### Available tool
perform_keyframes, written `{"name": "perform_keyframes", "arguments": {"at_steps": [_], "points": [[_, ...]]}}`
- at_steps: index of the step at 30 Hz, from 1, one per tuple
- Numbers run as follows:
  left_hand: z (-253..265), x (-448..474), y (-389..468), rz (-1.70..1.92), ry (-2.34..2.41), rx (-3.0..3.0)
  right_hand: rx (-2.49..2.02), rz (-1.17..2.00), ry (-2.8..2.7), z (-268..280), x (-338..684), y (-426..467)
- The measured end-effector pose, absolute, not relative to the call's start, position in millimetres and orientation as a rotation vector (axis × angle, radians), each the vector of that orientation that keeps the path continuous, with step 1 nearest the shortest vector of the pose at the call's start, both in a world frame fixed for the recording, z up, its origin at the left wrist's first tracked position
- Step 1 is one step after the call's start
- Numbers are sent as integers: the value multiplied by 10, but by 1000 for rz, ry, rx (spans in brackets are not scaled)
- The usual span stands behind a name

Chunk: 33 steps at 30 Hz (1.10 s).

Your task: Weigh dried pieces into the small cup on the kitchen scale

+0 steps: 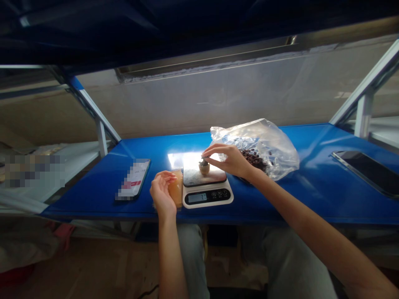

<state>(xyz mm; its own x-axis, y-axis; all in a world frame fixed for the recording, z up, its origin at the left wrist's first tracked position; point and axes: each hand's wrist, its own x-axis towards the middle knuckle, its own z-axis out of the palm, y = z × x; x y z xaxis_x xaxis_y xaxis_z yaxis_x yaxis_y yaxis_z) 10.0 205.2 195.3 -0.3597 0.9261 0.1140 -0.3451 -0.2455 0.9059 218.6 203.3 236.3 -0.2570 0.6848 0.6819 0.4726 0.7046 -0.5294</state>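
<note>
One scale [207,198] stands on the blue worktop [314,178] at centre frame, bearing a small cup [204,169] of dark pieces [204,162]. The right hand [230,160] reaches the cup's mouth; whether its grip pinches a piece cannot be told. The left hand [163,194], grip slack, is at a tan packet [177,190]. A true reading calls for gentle placement and no pressure on the cup.

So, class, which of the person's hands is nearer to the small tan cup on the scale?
Right: the right hand is at the top of the cup. The left hand is farther off, left of the scale, by the tan packet.
</note>
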Motion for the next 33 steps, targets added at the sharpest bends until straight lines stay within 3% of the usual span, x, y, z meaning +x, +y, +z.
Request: {"name": "perform_keyframes", "arguments": {"at_steps": [18, 33], "points": [[1944, 99, 2048, 1754, 1047, 877, -969, 179, -1972, 2325, 2167, 2012], [1935, 97, 2052, 1749, 1063, 891, -1102, 329, -2004, 2375, 2173, 1980]]}}
